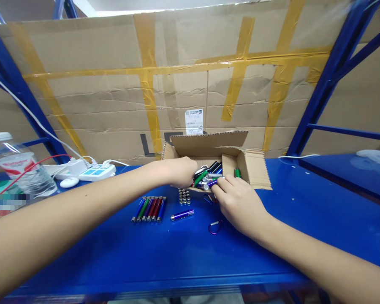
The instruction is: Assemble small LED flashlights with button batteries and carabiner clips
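A small open cardboard box [255, 169] stands on the blue shelf [177, 253], filled with several small coloured flashlights [209, 173]. My left hand [177, 171] reaches into the box's near left side, its fingers curled over the flashlights. My right hand [237, 202] rests at the box's front edge, fingers pinching a purple flashlight [210, 184]. In front of the box lie a row of several flashlights [149, 209] side by side, a cluster of small batteries [184, 196], a single purple flashlight [182, 215] and a purple carabiner clip [215, 226].
A water bottle [19, 166], a white mouse [69, 182] and a white power strip [96, 172] with cables sit at the left. A taped cardboard sheet [177, 84] forms the back wall. Blue rack posts [329, 80] stand on the right.
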{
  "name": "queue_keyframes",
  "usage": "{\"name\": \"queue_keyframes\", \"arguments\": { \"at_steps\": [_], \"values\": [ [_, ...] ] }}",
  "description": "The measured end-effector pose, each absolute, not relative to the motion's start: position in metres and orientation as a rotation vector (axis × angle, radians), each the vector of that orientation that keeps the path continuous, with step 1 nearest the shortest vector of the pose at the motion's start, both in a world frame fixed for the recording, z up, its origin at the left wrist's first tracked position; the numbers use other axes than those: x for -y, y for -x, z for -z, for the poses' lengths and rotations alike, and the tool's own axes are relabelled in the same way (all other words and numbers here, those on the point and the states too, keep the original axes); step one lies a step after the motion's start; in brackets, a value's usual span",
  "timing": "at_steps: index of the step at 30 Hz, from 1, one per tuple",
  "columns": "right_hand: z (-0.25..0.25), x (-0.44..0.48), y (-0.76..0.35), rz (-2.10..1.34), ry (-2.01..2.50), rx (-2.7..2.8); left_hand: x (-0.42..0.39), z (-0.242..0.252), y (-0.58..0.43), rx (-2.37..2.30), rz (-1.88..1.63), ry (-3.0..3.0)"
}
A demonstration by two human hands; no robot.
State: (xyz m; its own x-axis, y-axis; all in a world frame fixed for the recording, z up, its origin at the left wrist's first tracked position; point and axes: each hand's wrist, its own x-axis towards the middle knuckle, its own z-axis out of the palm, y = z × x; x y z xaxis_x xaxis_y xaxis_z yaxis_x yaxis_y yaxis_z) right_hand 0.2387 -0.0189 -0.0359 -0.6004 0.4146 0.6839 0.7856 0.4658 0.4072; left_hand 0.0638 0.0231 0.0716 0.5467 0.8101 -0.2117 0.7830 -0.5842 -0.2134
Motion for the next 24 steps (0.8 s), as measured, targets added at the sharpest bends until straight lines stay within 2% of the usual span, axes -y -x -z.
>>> {"name": "queue_keyframes", "arguments": {
  "at_steps": [8, 24],
  "values": [
    [0.036, 0.018, -0.24, 0.992, 0.991, 2.226, -0.03, -0.059, -0.071, 1.426, -0.336, 2.643],
    [0.036, 0.019, -0.238, 0.979, 1.01, 2.236, -0.025, -0.062, -0.082, 1.635, -0.375, 2.578]
  ]
}}
